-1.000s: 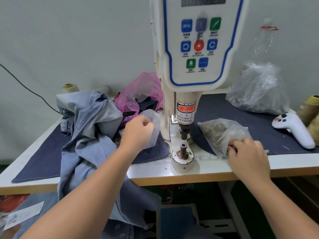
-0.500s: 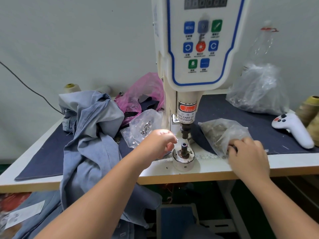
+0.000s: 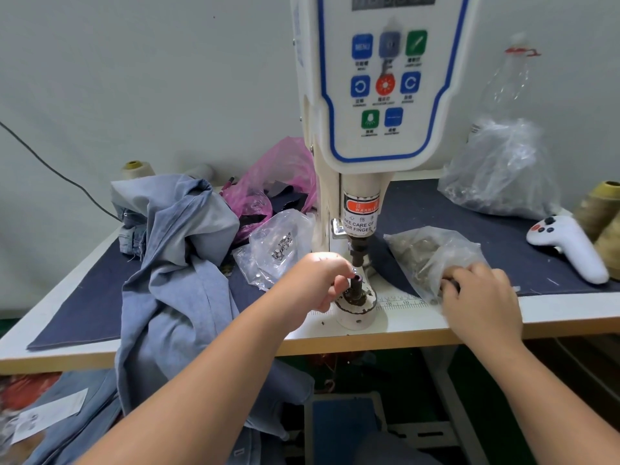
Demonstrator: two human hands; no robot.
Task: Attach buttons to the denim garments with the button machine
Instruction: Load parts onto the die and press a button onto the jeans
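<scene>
Centrally in the head view, the button machine rises from the white table, its control panel facing the camera and its lower die post standing on a round white base. The left hand is at that post, fingertips curled and pinching a small shiny button part just above the top of the post. The right hand rests at the mouth of a clear bag of brass-coloured parts to the right of the machine, fingers curled on the plastic; what they pinch inside is hidden. A second clear bag of silver button parts lies just left of the machine. The light-blue denim garment is heaped on the left of the table and hangs over its front edge. Behind are a pink plastic bag, a larger clear bag, thread cones and a white handheld controller.
</scene>
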